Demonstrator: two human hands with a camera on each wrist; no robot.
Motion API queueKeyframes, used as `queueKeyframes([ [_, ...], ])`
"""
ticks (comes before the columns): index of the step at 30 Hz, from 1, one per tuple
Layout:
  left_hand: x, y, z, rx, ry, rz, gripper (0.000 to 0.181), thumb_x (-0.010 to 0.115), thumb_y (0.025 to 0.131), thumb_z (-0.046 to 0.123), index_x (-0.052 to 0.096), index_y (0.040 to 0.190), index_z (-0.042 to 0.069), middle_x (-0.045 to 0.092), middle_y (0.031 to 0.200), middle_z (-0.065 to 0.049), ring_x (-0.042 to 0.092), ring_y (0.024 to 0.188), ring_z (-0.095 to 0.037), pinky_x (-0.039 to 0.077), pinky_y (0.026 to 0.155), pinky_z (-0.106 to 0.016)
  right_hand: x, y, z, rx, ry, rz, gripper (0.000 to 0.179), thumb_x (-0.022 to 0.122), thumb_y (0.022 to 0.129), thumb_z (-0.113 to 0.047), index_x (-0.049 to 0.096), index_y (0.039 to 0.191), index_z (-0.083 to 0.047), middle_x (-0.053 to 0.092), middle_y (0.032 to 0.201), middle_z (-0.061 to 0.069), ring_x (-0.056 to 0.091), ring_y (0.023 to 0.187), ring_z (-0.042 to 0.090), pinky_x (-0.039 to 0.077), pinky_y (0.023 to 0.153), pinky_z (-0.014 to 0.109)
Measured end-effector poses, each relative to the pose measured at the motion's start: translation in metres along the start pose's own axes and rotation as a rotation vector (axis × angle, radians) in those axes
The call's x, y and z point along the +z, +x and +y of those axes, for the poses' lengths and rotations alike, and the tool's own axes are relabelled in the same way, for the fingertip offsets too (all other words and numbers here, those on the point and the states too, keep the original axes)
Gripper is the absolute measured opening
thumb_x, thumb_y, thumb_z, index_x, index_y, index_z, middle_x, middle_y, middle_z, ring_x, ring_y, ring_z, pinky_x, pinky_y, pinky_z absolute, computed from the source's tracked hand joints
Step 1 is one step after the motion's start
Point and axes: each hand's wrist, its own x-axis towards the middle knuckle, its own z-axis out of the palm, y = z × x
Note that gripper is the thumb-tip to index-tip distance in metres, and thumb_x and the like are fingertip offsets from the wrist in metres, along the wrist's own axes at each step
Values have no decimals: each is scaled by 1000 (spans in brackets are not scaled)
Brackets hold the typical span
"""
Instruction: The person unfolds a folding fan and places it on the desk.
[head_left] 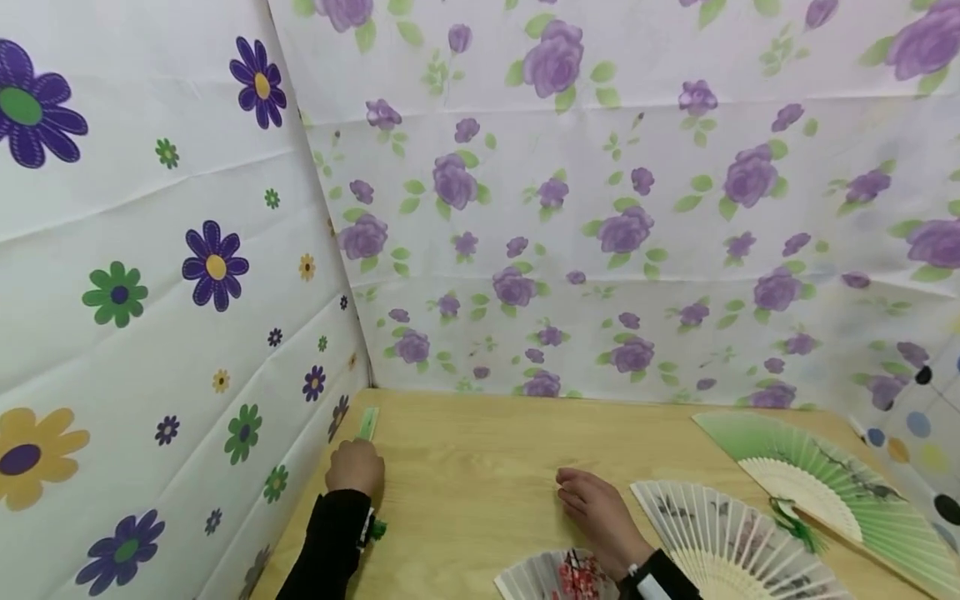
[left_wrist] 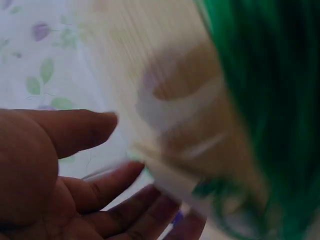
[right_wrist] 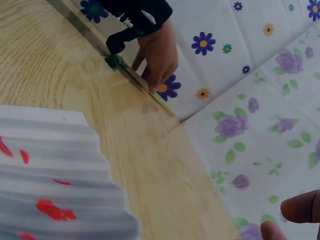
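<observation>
At the table's left edge, my left hand (head_left: 356, 468) reaches down over a folded fan (head_left: 368, 423) whose pale green end shows past the knuckles. A dark green tassel (head_left: 378, 529) hangs beside the wrist and fills the right of the blurred left wrist view. There the thumb (left_wrist: 90, 131) stands apart from the fingers (left_wrist: 112, 187), whose tips are right at the fan's edge. My right hand (head_left: 600, 512), fingers loosely bent and holding nothing, hovers beside a spread white fan with red blossoms (head_left: 573, 577), partly hidden under the forearm.
Right of my right hand lies a spread white fan with grey and pink print (head_left: 738, 542). Behind it a green spread fan (head_left: 832, 475) reaches the right side. Flowered cloth walls (head_left: 495, 217) rise along the back and left of the wooden table (head_left: 465, 467).
</observation>
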Motion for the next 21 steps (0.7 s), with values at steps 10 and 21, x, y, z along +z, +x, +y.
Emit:
queueKeyframes([
  [10, 50, 55, -62, 84, -17, -178, 54, 95, 89, 24, 68, 119, -12, 74, 91, -20, 68, 75, -30, 60, 62, -39, 11, -14, 0, -13, 24, -76, 55, 46, 122, -16, 38, 170, 8, 27, 184, 33, 27, 173, 51, 32, 145, 65],
  [21, -32, -96, 97, 271, -820, -422, 15, 61, 117, 6, 67, 123, -6, 69, 107, -9, 69, 97, -17, 69, 85, -34, 34, -51, -15, -70, -208, -473, 69, 53, 123, -41, 31, 179, -7, 40, 181, 26, 42, 167, 48, 47, 137, 63],
])
